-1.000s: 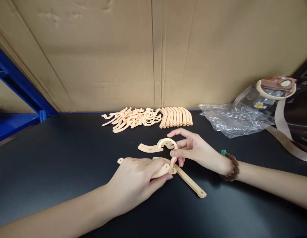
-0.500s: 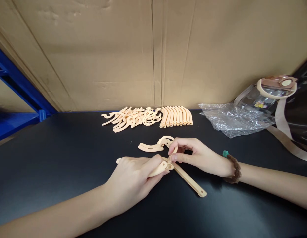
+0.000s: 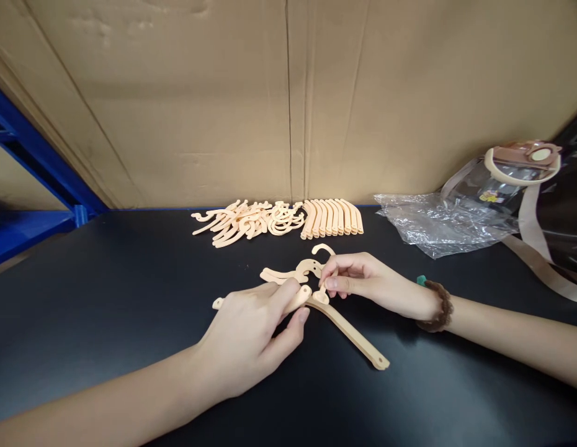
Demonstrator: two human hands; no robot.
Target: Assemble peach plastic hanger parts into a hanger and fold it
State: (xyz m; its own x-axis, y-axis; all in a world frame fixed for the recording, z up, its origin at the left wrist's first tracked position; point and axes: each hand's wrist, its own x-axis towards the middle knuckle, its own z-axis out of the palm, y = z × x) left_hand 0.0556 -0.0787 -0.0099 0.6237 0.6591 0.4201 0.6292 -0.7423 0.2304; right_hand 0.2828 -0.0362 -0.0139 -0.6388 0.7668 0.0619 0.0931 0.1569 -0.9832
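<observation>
My left hand (image 3: 251, 338) is wrapped round a beige arm piece (image 3: 298, 300), whose holed end sticks out past the fingers; its thumb stands a little apart. Between thumb and fingers my right hand (image 3: 376, 287) pinches a beige hook piece (image 3: 322, 249), with its curved tip pointing up and its round base low. That base is at the upper end of a long beige arm (image 3: 351, 332), which slants down to the right on the black table. Behind the hands lie a curved piece with holes (image 3: 309, 267) and a slim curved arm (image 3: 275, 274), partly hidden.
Along the back lie a loose pile of beige pieces (image 3: 242, 222), several ring-like pieces (image 3: 283, 218) and a neat row of curved arms (image 3: 332, 218). Clear plastic wrap (image 3: 428, 220) and a strapped bottle (image 3: 514, 171) are at right. Cardboard (image 3: 177, 105) stands behind; a blue frame (image 3: 41, 155) at left.
The hook piece in my right hand has turned, so its curved tip now shows above the fingers. My left hand and its arm piece have shifted slightly up and left, the thumb opening away.
</observation>
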